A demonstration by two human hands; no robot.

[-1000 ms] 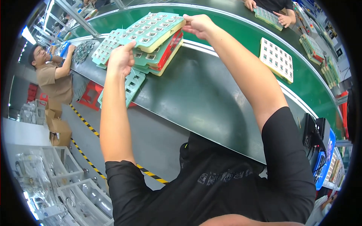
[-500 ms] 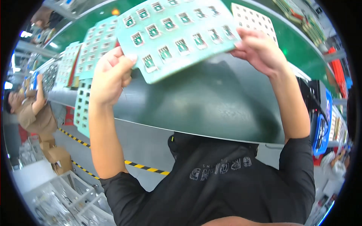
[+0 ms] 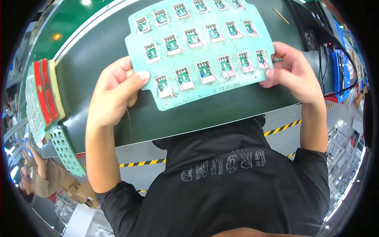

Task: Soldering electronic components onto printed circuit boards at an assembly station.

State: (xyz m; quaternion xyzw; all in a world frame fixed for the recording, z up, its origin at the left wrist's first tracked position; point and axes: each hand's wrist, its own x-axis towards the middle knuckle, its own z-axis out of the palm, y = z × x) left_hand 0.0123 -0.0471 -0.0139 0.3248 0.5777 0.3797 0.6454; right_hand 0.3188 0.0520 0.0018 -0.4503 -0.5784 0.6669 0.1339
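Left hand [image 3: 112,91] and right hand [image 3: 293,73] grasp a green tray [image 3: 209,52], now carried clear of the left stack [image 3: 44,93], above the worktop [image 3: 205,108].

Mint-green tray [image 3: 213,45], dark green worktop [image 3: 87,94], black shirt [image 3: 221,193], yellow-and-black striped tape [image 3: 282,127]

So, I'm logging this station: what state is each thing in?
Mint-green tray: held up, circuit boards in its visible pockets
Left hand: gripping the tray's left edge
Right hand: gripping its right edge
Tray stack: resting on the table
Slotted green tray: overhanging the table's edge, pockets apparently empty
Thin stick: lying on the table
Small red light: apparently lit
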